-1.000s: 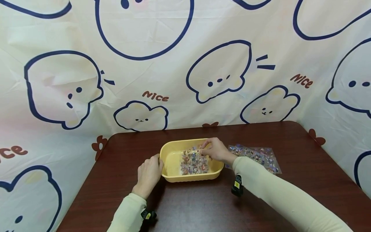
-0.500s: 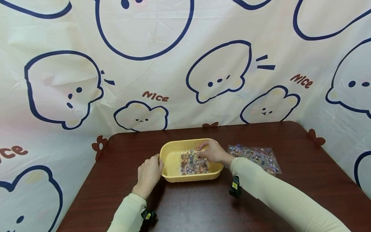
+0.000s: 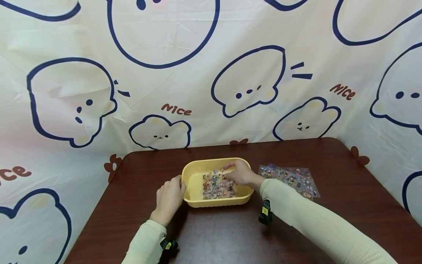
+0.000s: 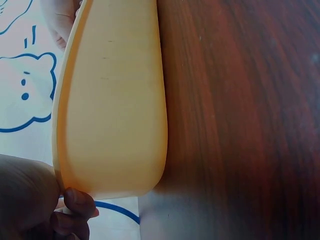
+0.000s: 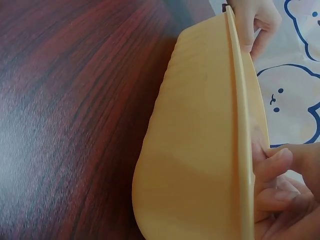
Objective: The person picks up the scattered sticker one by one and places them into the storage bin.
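Observation:
A yellow plastic basin (image 3: 192, 178) stands on the table. My left hand (image 3: 169, 200) grips its left end, thumb over the rim; in the left wrist view the curled fingers (image 4: 80, 202) show at the basin's corner. Inside the basin lies a clear plastic bag of jigsaw pieces (image 3: 215, 187), small and multicoloured. My right hand (image 3: 240, 173) reaches in over the right end and pinches the bag's upper right corner. From the right wrist, the thumb and fingers (image 5: 277, 165) appear behind the basin's wall, with a bit of clear film at their tips; the rest of the bag is hidden there.
Right of the basin, partly behind the right forearm, lie more clear bags of jigsaw pieces (image 3: 293, 179). The dark brown wooden table (image 3: 217, 234) reaches back to a cream cloth backdrop (image 3: 201, 84) with blue cartoon outlines.
My right hand has come lower into the basin and slightly left. The bag of jigsaw pieces has shifted a little left on the basin's floor. My left hand has stayed on the rim.

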The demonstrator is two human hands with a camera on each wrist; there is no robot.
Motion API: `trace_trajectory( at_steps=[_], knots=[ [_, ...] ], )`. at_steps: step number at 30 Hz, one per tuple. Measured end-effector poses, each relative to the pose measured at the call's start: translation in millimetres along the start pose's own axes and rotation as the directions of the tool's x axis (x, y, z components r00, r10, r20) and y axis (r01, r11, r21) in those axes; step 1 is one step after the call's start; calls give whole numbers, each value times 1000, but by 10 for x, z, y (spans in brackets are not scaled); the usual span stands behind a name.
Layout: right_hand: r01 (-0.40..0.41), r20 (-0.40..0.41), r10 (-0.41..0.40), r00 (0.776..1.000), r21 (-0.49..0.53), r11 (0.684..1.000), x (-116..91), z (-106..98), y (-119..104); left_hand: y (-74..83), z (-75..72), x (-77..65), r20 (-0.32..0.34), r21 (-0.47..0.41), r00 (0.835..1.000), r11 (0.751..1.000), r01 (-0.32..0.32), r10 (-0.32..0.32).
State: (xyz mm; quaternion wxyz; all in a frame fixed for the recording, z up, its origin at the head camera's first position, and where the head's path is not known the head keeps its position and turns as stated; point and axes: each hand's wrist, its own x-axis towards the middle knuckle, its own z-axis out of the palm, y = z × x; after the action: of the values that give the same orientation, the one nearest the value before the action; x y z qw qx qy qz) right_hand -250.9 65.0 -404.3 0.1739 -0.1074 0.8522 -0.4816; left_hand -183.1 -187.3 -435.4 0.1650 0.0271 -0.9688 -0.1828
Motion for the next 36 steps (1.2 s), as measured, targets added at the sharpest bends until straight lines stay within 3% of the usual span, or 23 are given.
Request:
trace_trajectory(
  at_steps=[9, 18, 25, 36],
  knots=[
    [11, -35, -10, 999, 30, 999, 44, 76, 2, 6, 0, 8, 8, 15, 1000, 1000, 3, -3],
    [5, 117, -7, 993, 21, 1000, -9, 93, -13, 5, -1, 14, 15, 13, 1000, 1000, 19, -19],
    [-27, 135, 30, 990, -25, 999, -10, 107, 16, 14, -2, 12, 14, 12, 1000, 1000, 23, -23],
    [21, 159, -6, 987, -93, 995, -61, 112, 6, 15, 3, 1, 4, 7, 1000, 1000, 19, -19]
  ],
)
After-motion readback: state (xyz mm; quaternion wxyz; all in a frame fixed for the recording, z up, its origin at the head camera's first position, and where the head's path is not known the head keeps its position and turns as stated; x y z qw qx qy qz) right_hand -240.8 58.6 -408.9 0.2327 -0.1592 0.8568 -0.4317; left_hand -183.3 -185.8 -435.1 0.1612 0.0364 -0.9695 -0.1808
